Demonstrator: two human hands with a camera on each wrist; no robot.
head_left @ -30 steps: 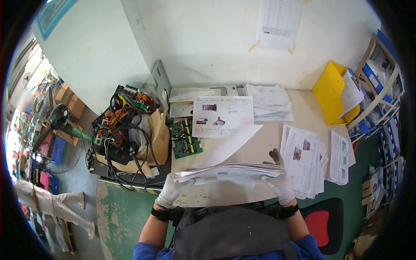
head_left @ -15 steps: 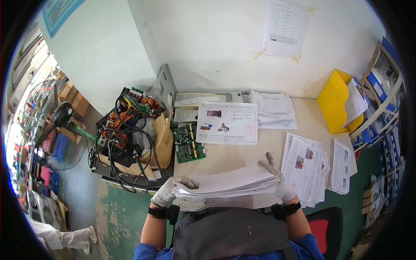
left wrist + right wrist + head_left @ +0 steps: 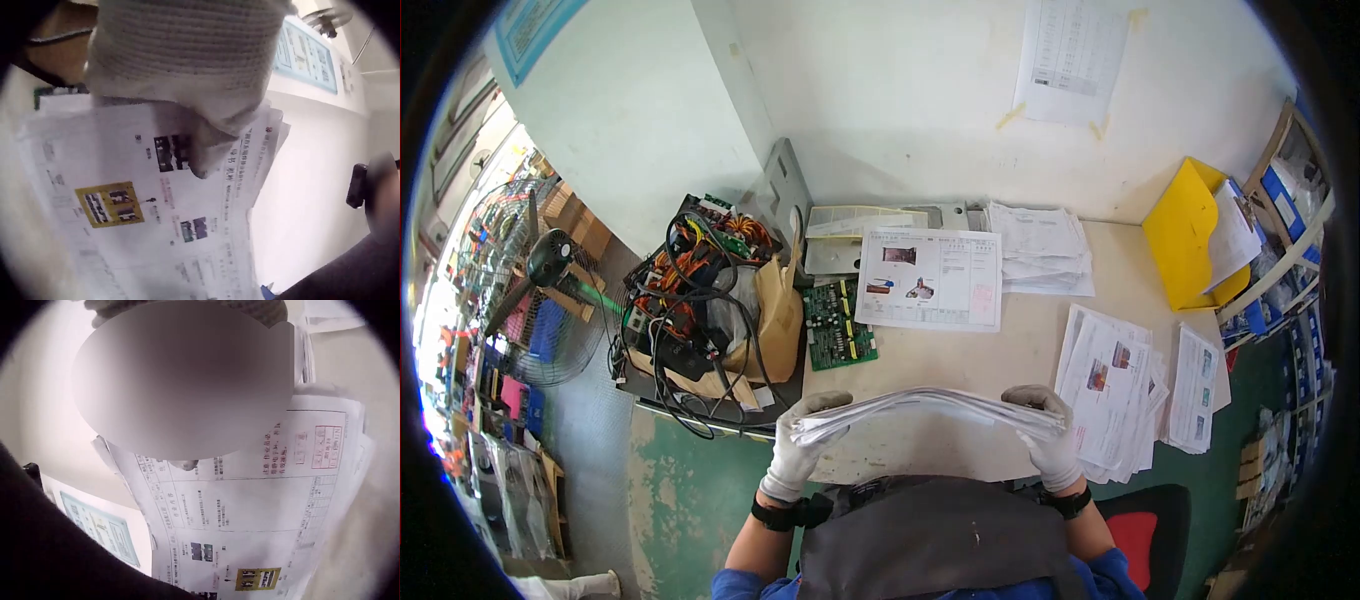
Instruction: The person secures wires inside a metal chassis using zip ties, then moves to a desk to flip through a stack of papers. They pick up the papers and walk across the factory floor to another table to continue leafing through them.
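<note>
A thick stack of printed papers (image 3: 925, 398) bows upward in the middle above the table's front edge, held between both gloved hands. My left hand (image 3: 802, 445) grips the stack's left end, fingers curled over the edge. At the other end my right hand (image 3: 1050, 435) grips the sheets the same way. In the left wrist view the thumb of the white glove (image 3: 181, 69) presses on a page (image 3: 125, 244) with small colour pictures. In the right wrist view a blurred patch hides most of the hand, and the stack's page (image 3: 250, 506) bears red stamps.
On the table (image 3: 960, 355) lie a picture sheet (image 3: 930, 280), a green circuit board (image 3: 840, 325), loose papers (image 3: 1040, 250) at the back and more piles (image 3: 1110, 390) at right. Tangled cables (image 3: 700, 300) fill the left; a yellow file holder (image 3: 1190, 235) stands right.
The top sheet, raised earlier, lies down on the stack. The stack has gone from flat to bowed upward, and the right fingers, spread before, now curl over its end.
</note>
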